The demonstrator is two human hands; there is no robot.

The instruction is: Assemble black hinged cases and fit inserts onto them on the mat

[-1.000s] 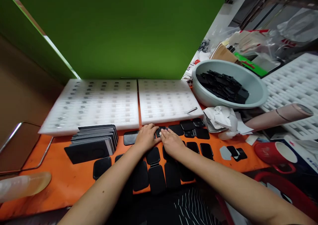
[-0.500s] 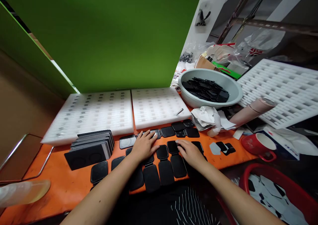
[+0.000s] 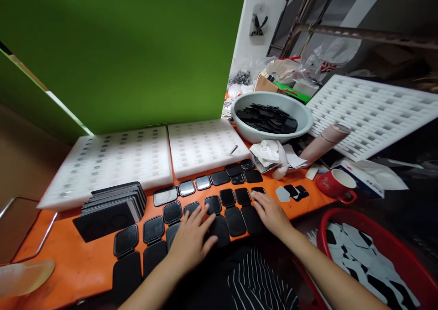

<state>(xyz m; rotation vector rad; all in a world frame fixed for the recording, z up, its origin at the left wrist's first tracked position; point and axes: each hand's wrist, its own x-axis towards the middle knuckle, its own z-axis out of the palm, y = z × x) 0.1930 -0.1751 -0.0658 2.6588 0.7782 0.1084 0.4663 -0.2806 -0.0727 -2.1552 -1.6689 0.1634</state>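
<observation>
Rows of flat black hinged folding pads (image 3: 235, 222) lie opened out along the front of the orange table. My left hand (image 3: 191, 237) is over the middle of the front rows with its fingers spread, holding nothing; it hides parts of several pads. At the right end of the row, my right hand (image 3: 273, 213) has its fingertips at the edge of a black pad (image 3: 259, 190), its fingers slightly bent and apart. Behind my left hand, a row includes pads with shiny faces (image 3: 186, 188). No pad is visibly lifted.
White slotted foam trays (image 3: 126, 157) line the back before a green panel (image 3: 153, 49). A stack of dark cards (image 3: 114, 209) stands left. To the right are a grey basin (image 3: 236, 118) of black pieces, a pink bottle (image 3: 325, 143), a red mug (image 3: 330, 186) and a red tub (image 3: 325, 218).
My left hand has drawn back toward me from the rear row. My right hand has shifted to a pad farther right along the row. The camera view has turned slightly right.
</observation>
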